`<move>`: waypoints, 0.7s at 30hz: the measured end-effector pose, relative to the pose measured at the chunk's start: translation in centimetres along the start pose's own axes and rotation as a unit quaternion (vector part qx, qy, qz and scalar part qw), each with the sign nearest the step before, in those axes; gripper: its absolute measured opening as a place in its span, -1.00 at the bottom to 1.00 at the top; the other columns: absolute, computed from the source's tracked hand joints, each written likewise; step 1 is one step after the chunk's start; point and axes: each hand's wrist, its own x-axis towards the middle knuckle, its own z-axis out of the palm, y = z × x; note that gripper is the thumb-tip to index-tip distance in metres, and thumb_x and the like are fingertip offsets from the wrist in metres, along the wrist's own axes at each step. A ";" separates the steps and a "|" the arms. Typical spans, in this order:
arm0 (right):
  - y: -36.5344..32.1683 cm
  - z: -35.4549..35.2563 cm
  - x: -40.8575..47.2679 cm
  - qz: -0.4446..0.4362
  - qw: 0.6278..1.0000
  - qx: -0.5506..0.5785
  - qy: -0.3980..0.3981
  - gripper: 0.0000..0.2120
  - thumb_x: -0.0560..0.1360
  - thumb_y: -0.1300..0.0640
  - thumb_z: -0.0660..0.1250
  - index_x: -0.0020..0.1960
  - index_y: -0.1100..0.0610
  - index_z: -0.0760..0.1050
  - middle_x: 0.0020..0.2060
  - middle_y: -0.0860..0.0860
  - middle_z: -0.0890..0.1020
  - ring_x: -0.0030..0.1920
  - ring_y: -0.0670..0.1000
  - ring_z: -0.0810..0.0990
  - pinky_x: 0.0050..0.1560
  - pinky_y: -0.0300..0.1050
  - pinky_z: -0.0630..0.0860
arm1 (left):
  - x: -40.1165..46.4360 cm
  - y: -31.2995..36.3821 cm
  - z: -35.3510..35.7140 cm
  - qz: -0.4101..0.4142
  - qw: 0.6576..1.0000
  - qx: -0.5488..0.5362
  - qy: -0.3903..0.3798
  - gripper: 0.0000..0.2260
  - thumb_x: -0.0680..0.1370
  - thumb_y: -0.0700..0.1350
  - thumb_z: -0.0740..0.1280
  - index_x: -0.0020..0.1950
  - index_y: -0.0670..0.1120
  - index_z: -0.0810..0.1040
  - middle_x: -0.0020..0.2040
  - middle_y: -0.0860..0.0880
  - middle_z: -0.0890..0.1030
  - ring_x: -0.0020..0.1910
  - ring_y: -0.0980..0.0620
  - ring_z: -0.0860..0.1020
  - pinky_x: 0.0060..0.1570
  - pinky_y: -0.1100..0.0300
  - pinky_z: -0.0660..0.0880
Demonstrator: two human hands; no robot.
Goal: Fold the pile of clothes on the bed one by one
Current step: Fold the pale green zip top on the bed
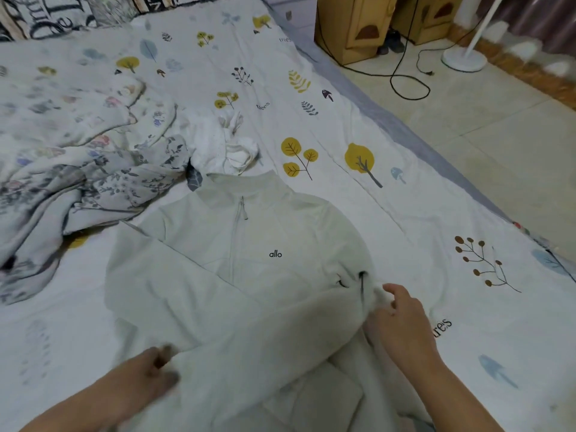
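A pale green zip-up jacket with a small black logo lies face up on the bed sheet, collar pointing away from me. One sleeve lies folded across its front. My right hand pinches the jacket's fabric near a black drawstring at its right side. My left hand, blurred, grips the sleeve's fabric at the lower left. Behind the collar sits a crumpled white garment, and a heap of floral clothes spreads to the left.
Patterned pillows lie at the head of the bed. To the right is a tiled floor with a wooden cabinet, a black cable and a white fan base.
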 end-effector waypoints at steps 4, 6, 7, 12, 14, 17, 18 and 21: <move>0.1 1.7 2.4 0.123 0.980 0.157 0.020 -0.80 0.51 0.10 0.12 0.02 0.17 0.43 -0.14 0.22 0.53 -0.17 0.16 0.52 -0.10 0.08 0.52 | 1.0 0.1 3.1 0.108 0.963 0.156 0.193 -0.72 0.45 0.22 0.21 0.00 0.06 0.42 -0.07 0.09 0.51 -0.01 0.05 0.54 -0.12 0.27 0.39; -0.2 1.9 3.0 0.224 0.914 0.338 -0.019 -0.88 0.51 0.23 0.20 -0.19 0.24 0.40 -0.30 0.19 0.45 -0.36 0.09 0.43 -0.38 -0.06 0.49 | 1.4 0.9 4.5 0.180 0.953 0.143 0.196 -0.60 0.37 0.27 0.14 0.01 0.04 0.51 -0.14 0.08 0.55 -0.13 0.00 0.60 -0.20 0.16 0.49; -0.2 1.9 3.1 0.266 0.872 0.408 -0.044 -0.87 0.50 0.29 0.26 -0.23 0.26 0.42 -0.35 0.17 0.45 -0.41 0.08 0.42 -0.47 -0.14 0.47 | 1.6 1.5 5.1 0.212 0.946 0.149 0.197 -0.60 0.36 0.27 0.16 0.01 0.05 0.52 -0.16 0.09 0.57 -0.19 0.03 0.61 -0.29 0.17 0.53; -2.7 1.3 2.7 0.272 0.814 0.509 -0.073 -0.85 0.47 0.35 0.31 -0.28 0.27 0.45 -0.54 0.10 0.47 -0.56 -0.03 0.41 -0.63 -0.28 0.42 | 1.3 4.6 9.2 0.334 0.885 0.219 0.240 -0.66 0.35 0.22 0.21 0.00 0.06 0.43 -0.05 0.01 0.53 -0.15 0.05 0.52 -0.22 0.18 0.37; -4.2 1.0 2.4 0.219 0.852 0.475 -0.028 -0.77 0.46 0.34 0.30 -0.34 0.21 0.36 -0.63 0.03 0.39 -0.65 -0.08 0.32 -0.64 -0.33 0.27 | 1.5 4.6 11.0 0.362 0.852 0.258 0.277 -0.91 0.43 -0.02 0.18 -0.09 0.04 0.39 -0.15 -0.05 0.62 -0.28 -0.01 0.62 -0.23 0.14 0.27; -6.9 0.9 1.5 0.102 0.898 0.429 0.005 -0.79 0.44 0.33 0.32 -0.34 0.21 0.37 -0.60 0.03 0.42 -0.59 -0.07 0.35 -0.55 -0.24 0.31 | 1.8 3.9 11.2 0.328 0.898 0.221 0.196 -0.79 0.27 0.01 0.17 -0.12 0.04 0.36 -0.22 -0.02 0.65 -0.33 0.02 0.61 -0.29 0.22 0.37; -7.9 1.0 1.3 0.070 0.910 0.409 0.024 -0.80 0.44 0.32 0.33 -0.32 0.23 0.39 -0.56 0.04 0.44 -0.56 -0.06 0.37 -0.50 -0.21 0.35 | 1.9 3.5 10.5 0.334 0.905 0.198 0.177 -0.77 0.23 0.04 0.18 -0.14 0.04 0.35 -0.21 0.04 0.60 -0.31 0.04 0.57 -0.33 0.25 0.38; -10.5 1.3 1.0 -0.029 0.923 0.383 0.033 -0.90 0.44 0.28 0.37 -0.21 0.23 0.46 -0.38 0.09 0.51 -0.39 -0.03 0.45 -0.36 -0.24 0.45 | 1.0 3.5 7.4 0.292 0.952 0.032 0.092 -0.91 0.34 -0.01 0.25 -0.20 0.05 0.38 -0.33 0.08 0.46 -0.38 0.18 0.44 -0.34 0.32 0.38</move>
